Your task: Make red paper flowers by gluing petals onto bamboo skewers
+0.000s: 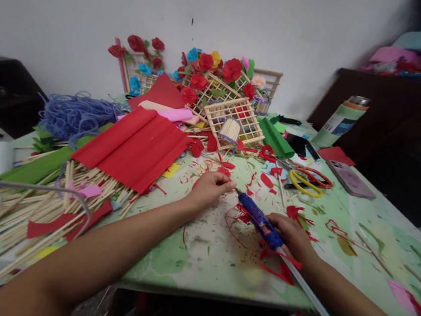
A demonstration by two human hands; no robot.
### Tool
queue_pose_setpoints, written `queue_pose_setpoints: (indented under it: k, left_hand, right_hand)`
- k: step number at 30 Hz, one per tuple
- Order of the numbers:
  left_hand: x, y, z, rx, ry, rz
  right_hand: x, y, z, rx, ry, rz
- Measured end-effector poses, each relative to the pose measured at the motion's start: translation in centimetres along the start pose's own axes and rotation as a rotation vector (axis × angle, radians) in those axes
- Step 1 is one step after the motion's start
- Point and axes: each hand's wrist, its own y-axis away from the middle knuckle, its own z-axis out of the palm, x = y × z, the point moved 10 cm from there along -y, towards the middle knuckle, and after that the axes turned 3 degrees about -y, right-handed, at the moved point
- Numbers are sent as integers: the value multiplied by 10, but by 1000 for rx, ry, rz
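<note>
My right hand (294, 237) is wrapped round a blue hot glue gun (253, 211), whose nozzle points up and to the left. A long clear glue stick (304, 285) runs out of its back end. My left hand (211, 191) is closed in a pinch right at the nozzle tip; whatever lies between its fingertips is too small to make out. Red paper scraps (223, 171) lie just behind the left fingers. More red paper strips (279, 267) hang and lie around the glue gun.
A red crepe paper sheet (137, 148) covers part of a pile of thin wooden sticks (60, 205) on the left. Stick lattices (235, 123) with paper flowers (199, 81) stand at the back. Scissors (306, 182), a phone (349, 178) and a bottle (343, 120) are on the right.
</note>
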Motion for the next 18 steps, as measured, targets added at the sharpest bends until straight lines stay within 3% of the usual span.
queue_pose_setpoints:
  k: [18]
  left_hand:
    - [6, 2, -1, 19, -63, 14]
  right_hand:
    - [-7, -3, -5, 25, 40, -6]
